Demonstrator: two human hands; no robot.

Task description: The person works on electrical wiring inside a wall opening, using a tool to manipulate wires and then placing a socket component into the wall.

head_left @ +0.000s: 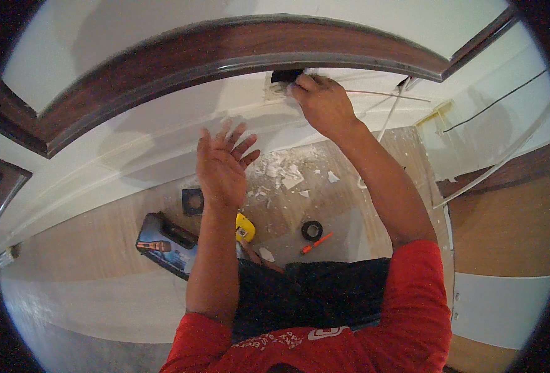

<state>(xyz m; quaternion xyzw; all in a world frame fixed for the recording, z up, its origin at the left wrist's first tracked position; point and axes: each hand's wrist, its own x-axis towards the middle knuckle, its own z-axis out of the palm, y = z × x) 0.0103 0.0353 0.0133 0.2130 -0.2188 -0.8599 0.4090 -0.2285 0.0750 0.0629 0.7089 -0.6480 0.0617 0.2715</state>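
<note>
A dark rectangular hole [285, 75] is cut in the white wall [163, 124], just under a brown wooden moulding [237, 46]. My right hand [325, 105] is at the hole's right side, its fingers curled in a closed grip. What they hold, if anything, is hidden. My left hand [224, 165] is raised before the wall, left of and lower than the hole, with the fingers spread and nothing in them. White dust marks its fingertips. Broken white plaster pieces [292, 177] lie on the floor below the hole.
On the wood-look floor are a black tape roll [305, 232], an orange pen-like tool [316, 244], a yellow tape measure [244, 227], a dark tool case [157, 246] and a black square piece [186, 194]. White cables [392, 112] hang at the right.
</note>
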